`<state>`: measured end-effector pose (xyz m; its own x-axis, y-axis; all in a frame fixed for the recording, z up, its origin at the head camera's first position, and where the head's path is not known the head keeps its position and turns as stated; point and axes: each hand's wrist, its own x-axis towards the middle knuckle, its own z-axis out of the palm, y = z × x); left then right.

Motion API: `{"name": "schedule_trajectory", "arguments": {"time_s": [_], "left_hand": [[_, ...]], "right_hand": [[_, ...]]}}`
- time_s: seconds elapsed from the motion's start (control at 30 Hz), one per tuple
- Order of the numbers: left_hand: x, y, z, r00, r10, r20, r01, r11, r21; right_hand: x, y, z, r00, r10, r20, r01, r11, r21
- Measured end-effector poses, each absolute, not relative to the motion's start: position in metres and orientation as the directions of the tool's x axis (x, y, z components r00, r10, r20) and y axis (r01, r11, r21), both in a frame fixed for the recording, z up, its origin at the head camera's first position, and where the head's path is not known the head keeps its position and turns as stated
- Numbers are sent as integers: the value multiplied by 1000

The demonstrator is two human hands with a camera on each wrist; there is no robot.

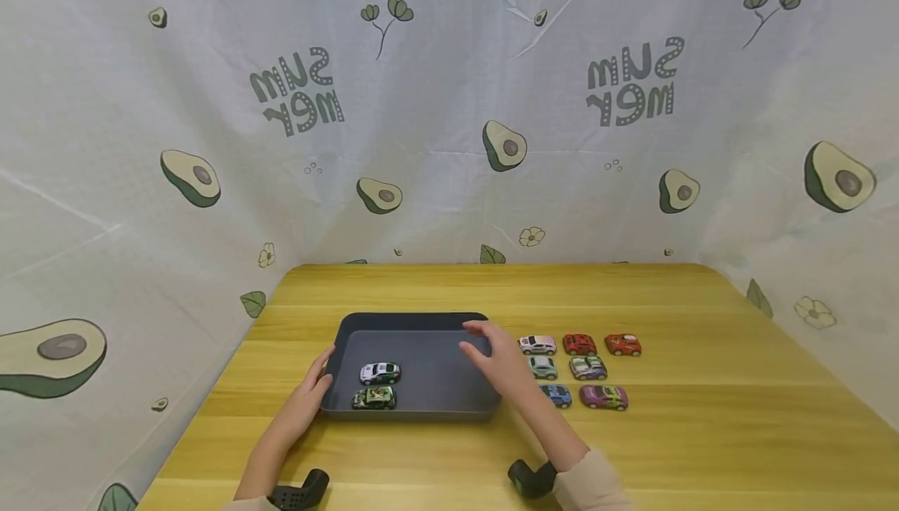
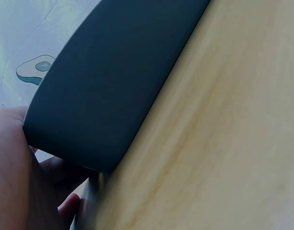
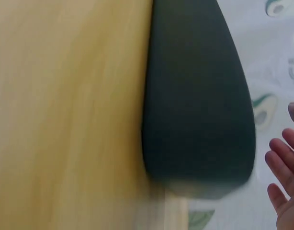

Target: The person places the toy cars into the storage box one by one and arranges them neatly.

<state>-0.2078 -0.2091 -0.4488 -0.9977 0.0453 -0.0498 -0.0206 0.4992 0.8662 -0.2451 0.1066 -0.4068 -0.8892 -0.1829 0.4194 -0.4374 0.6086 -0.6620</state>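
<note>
My left hand (image 1: 302,400) holds the left wall of a dark grey rectangular tray (image 1: 449,415), thumb at the rim and fingers along the outside. In the left wrist view that hand (image 2: 13,167) is at the corner of the tray (image 2: 104,86). My right hand (image 1: 504,363) hovers over the tray's right edge, fingers spread and holding nothing. Its fingers (image 3: 285,165) show beyond the tray wall (image 3: 199,105) in the right wrist view. Inside the tray, on its left, are a white-and-green toy car (image 1: 380,373) and a camouflage toy car (image 1: 374,398).
Right of the tray stand several toy cars in rows, among them a white one (image 1: 538,345), a red one (image 1: 623,344), a purple one (image 1: 604,396) and a blue one (image 1: 557,395). A printed cloth (image 1: 435,105) hangs around the wooden table (image 1: 702,448).
</note>
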Motion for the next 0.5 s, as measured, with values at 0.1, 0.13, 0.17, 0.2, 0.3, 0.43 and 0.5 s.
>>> {"name": "schedule_trajectory", "arguments": {"time_s": [0.1,0.13,0.17,0.2,0.3,0.43,0.5], "left_hand": [[-209,-209,-448,-997,44,-61,-31,498,867],[-210,-209,-448,-997,45,-61,-31,498,866],[-210,-209,-448,-997,44,-63,-33,499,866],[-210,-209,-448,-997,43,-63,-33,500,866],[-210,-209,-448,-997,39,-63,-35,502,864],[-209,-209,-449,-998,36,-61,-34,505,863],[-209,-209,-449,-998,36,-58,-32,504,863]], "right_hand": [[-245,124,-407,-901,-128,414,-403,596,-694],[-246,130,-408,-902,-115,417,-399,592,-700],[-247,137,-409,-901,-103,420,-396,588,-705],[-248,144,-409,-905,-92,416,-385,593,-707],[-251,166,-411,-911,-60,408,-356,610,-707],[-255,198,-412,-916,-9,402,-321,618,-718],[-257,214,-412,-912,15,409,-309,631,-712]]}}
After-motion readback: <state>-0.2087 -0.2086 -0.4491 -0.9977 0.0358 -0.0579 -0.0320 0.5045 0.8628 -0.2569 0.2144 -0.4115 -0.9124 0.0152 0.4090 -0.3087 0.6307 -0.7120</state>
